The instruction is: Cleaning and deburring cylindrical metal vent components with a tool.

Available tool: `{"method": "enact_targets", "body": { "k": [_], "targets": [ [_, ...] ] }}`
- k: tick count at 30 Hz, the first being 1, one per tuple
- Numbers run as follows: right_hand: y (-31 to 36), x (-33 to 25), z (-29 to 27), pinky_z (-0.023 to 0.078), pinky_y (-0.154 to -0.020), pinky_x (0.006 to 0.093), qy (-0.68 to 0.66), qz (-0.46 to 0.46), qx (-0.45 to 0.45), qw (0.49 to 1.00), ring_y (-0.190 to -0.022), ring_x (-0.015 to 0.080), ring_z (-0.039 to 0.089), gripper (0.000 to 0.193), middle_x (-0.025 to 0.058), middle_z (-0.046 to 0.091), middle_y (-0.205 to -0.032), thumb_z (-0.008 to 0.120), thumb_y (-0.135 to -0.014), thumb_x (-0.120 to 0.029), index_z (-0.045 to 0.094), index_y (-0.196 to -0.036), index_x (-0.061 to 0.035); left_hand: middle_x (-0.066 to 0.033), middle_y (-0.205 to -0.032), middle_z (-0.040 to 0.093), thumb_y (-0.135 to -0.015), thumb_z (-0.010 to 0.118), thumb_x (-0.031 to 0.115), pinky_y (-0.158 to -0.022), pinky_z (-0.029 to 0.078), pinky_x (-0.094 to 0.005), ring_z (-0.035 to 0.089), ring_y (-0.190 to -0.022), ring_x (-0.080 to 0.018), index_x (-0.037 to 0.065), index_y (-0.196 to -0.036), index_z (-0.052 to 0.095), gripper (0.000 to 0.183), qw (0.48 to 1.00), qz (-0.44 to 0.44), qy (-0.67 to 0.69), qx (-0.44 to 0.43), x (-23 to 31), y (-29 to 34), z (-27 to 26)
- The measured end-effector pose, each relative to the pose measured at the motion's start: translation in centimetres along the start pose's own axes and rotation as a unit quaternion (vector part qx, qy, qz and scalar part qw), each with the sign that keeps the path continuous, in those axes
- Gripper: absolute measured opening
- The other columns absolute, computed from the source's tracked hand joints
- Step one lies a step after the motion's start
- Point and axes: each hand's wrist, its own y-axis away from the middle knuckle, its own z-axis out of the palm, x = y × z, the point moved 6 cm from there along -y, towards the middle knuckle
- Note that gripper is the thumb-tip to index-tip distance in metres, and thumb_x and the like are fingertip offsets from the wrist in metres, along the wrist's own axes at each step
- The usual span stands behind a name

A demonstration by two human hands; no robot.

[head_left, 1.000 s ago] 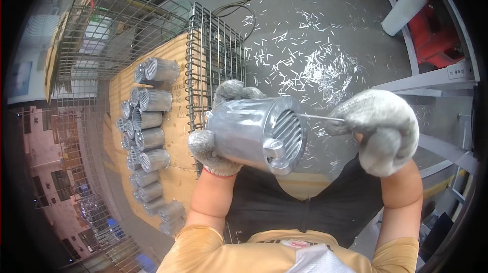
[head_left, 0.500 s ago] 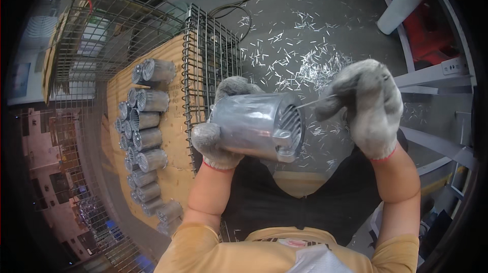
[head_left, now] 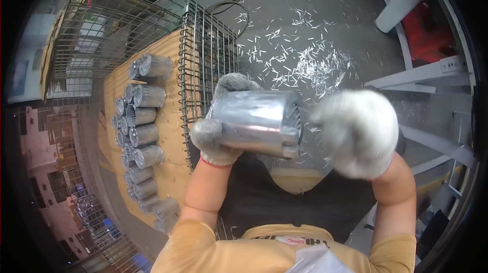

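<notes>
In my left hand point(head_left: 208, 133), gloved in grey-white knit, lies a shiny metal cylinder housing point(head_left: 254, 120), held on its side above my lap. The glove's thumb is below it and the fingers are behind its upper edge. The housing's slotted end point(head_left: 293, 120) faces right, and a small lug juts from the lower rim. Just right of that end is my gloved right hand point(head_left: 358, 133), curled and smeared by motion. Its fingers and anything in them cannot be made out.
On the left, several similar metal housings point(head_left: 147, 156) lie in rows on brown cardboard point(head_left: 170, 135) inside a wire cage point(head_left: 195, 64). Thin metal slivers point(head_left: 320, 67) litter the grey floor ahead. A white roll point(head_left: 399, 6) leans by a white frame point(head_left: 422, 74) at right.
My right hand has dropped lower and turned, now blurred; the thin rod it pinched at the slotted end no longer shows. The housing has rolled slightly in my left hand, its slots turning away.
</notes>
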Motion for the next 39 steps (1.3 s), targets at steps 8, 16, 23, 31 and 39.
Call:
{"method": "enact_targets", "body": {
  "k": [8,16,23,31,39],
  "targets": [
    [0.8,4.2,0.7,0.060,-0.067,0.0281,-0.466,0.289,0.185,0.816,-0.071,0.0165,0.070,0.024,0.0081,0.073,-0.086,0.056,-0.110,-0.015,0.067,-0.101,0.0029,-0.0204,-0.135,0.057,-0.071,0.087,0.064,-0.107,0.058,-0.0493,0.062,-0.125,-0.0357,0.005,-0.139,0.048,0.098,0.999,0.007,0.040,0.004,0.0,-0.3,-0.9],
    [0.2,2.8,1.4,0.059,-0.065,0.0310,-0.383,0.219,0.121,0.889,-0.069,0.0185,0.071,0.016,0.0104,0.072,-0.086,0.054,-0.107,-0.006,0.067,-0.106,0.0044,-0.0187,-0.139,0.057,-0.071,0.088,0.065,-0.115,0.051,-0.0532,0.056,-0.133,-0.0350,0.008,-0.141,0.049,0.099,0.998,0.041,0.044,-0.015,0.5,0.2,-1.0],
    [1.1,4.6,0.2,0.062,-0.063,0.0336,-0.523,0.205,0.169,0.810,-0.074,0.0221,0.074,0.037,0.0150,0.070,-0.089,0.049,-0.113,-0.030,0.062,-0.104,0.0036,-0.0198,-0.136,0.057,-0.068,0.089,0.057,-0.112,0.053,-0.0521,0.059,-0.128,-0.0365,0.005,-0.140,0.048,0.098,0.998,0.031,0.048,0.031,0.6,-0.2,-0.4],
    [0.1,1.4,0.8,0.060,-0.071,0.0317,-0.262,0.157,-0.019,0.952,-0.078,0.0186,0.071,0.018,0.0144,0.073,-0.091,0.052,-0.101,-0.001,0.069,-0.104,0.0049,-0.0191,-0.130,0.058,-0.063,0.087,0.050,-0.110,0.053,-0.0523,0.061,-0.123,-0.0363,0.004,-0.136,0.049,0.094,0.996,0.047,0.071,0.041,0.9,0.1,-0.3],
    [0.8,1.9,0.0,0.060,-0.077,0.0371,-0.247,-0.031,-0.030,0.968,-0.084,0.0304,0.074,0.043,0.0145,0.075,-0.099,0.057,-0.079,-0.001,0.070,-0.120,-0.0011,-0.0202,-0.141,0.056,-0.071,0.086,0.067,-0.115,0.051,-0.0539,0.057,-0.132,-0.0355,0.007,-0.143,0.047,0.102,0.998,0.034,0.057,0.002,0.8,0.1,-1.3]
  ]
}}
